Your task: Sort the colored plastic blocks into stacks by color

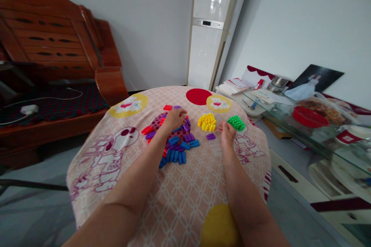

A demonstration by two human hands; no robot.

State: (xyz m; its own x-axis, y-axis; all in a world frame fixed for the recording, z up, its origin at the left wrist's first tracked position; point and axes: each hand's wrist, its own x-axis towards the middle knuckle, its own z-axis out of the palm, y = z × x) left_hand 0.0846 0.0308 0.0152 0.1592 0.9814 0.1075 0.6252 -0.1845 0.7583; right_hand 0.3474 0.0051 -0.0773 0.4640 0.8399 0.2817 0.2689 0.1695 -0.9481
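My left hand (175, 119) hangs over a loose pile of small plastic pieces, its fingers bent but apart and nothing visible in them. Around it lie red pieces (147, 130), purple pieces (189, 137) and blue pieces (176, 156). On the right, my right hand (227, 132) rests near the cloth with its fingers curled together; whatever they may hold is hidden. It sits between a tight cluster of yellow pieces (207, 122) and a cluster of green pieces (236, 122). A few purple pieces (210, 136) lie just left of it.
A patterned cloth (197, 189) covers the round table. Along the right wall, a glass shelf (290, 123) carries a red bowl (310, 117), papers and a photo. A wooden bench (55, 73) stands at left, and a tall white cabinet unit (207, 46) is behind the table.
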